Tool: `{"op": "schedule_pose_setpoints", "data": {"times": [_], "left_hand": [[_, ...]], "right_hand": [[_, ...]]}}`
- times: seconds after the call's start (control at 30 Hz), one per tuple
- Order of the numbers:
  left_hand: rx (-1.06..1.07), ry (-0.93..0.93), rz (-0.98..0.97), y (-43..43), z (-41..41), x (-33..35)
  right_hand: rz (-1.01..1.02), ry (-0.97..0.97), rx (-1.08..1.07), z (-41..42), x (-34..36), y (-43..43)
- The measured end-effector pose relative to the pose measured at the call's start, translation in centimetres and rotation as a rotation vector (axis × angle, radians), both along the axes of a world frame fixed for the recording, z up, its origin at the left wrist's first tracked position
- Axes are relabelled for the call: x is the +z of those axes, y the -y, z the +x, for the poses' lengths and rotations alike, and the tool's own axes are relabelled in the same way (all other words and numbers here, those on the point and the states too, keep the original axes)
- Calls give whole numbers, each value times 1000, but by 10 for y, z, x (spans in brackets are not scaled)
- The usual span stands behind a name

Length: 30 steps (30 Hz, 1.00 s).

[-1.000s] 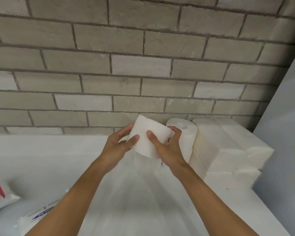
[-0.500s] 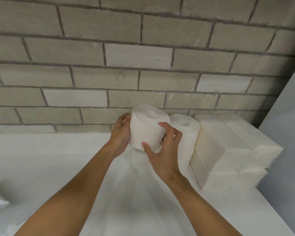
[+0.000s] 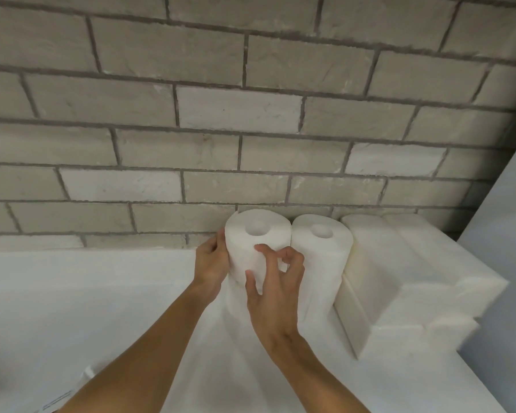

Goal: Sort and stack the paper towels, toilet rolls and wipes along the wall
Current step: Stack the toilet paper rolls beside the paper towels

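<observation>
A white toilet roll (image 3: 245, 248) stands upright against the brick wall (image 3: 251, 129), with its core hole facing up. My left hand (image 3: 210, 265) holds its left side. My right hand (image 3: 273, 283) pinches its front between thumb and forefinger, the other fingers curled. Something white lies under the roll, mostly hidden by my hands. A taller paper towel roll (image 3: 322, 263) stands upright touching the toilet roll's right side. Stacks of folded paper towels (image 3: 399, 278) sit to the right of that, against the wall.
Everything rests on a white counter (image 3: 87, 308) that runs left along the wall. A grey panel (image 3: 507, 234) closes off the right end. The printed edge of a wipes pack (image 3: 55, 405) shows at the bottom left.
Both hands carried the toilet roll back to the wall and turned it upright beside the paper towel roll. My view shifted right, so the wipes packs nearly left the frame.
</observation>
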State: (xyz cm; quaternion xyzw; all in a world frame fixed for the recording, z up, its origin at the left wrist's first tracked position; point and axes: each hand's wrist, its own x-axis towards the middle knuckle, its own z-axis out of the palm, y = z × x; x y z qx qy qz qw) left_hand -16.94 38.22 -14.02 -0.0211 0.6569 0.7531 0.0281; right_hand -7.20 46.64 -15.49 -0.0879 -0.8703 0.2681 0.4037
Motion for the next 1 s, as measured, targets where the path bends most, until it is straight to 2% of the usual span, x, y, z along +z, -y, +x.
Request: {"op": "schedule_pose_setpoints", "data": {"times": [0.2,0.43,0.73,1.0], "left_hand": [[-84,9,-43,1,1,-5],[-122,44,-27,-1,5,-4],[-157,23,-70,3,12,-6],[-147,-60,-140,27,55,12]], "right_hand": [[-22,73,-23,-5,-6,-8],[-256,69,66,-6,-12,-6],[-266,95,77,2,-10,-6],[-215,11,84,35,7,3]]}}
